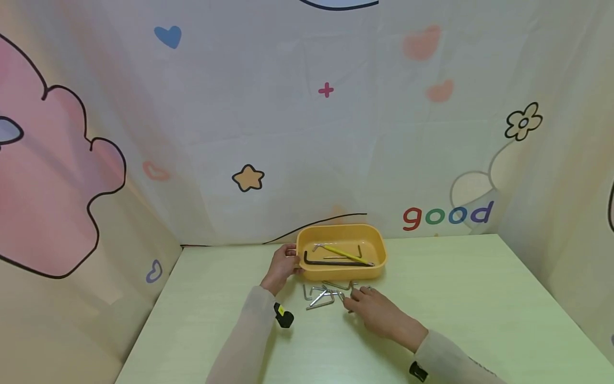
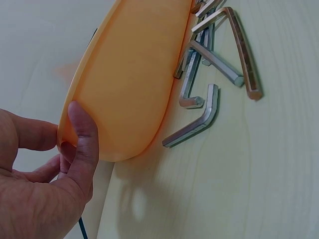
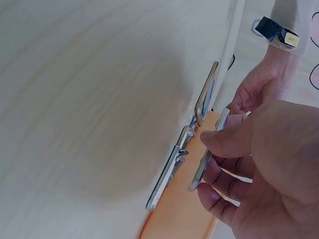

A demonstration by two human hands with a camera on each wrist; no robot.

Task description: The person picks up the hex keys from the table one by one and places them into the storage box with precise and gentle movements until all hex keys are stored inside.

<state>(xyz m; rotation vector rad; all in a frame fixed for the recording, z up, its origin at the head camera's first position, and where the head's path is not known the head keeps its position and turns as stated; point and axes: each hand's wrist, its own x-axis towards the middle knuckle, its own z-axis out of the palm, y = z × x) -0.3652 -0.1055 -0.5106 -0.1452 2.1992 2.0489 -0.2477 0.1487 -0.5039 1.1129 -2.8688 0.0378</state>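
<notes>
My left hand point(image 1: 282, 268) grips the left end of a yellow-orange plastic bin point(image 1: 342, 274), its thumb against the outer wall in the left wrist view. My right hand point(image 1: 376, 312) is in front of the bin and pinches a silver hex key point(image 3: 201, 172) between thumb and fingers, raised over the table in the right wrist view. Beside it lies a loose pile of several L-shaped metal hex keys point(image 1: 320, 305), close to the bin's front wall. Inside the bin are a large black hex key point(image 1: 336, 263), a yellow-shafted bent tool point(image 1: 346, 254) and a thin hex key point(image 1: 336, 257).
The pale wooden table point(image 1: 455, 298) meets a printed cloth backdrop point(image 1: 288, 122) right behind the bin. Cloth also hangs at the left and right sides. A small black device with a yellow patch point(image 1: 283, 314) is strapped to the left wrist.
</notes>
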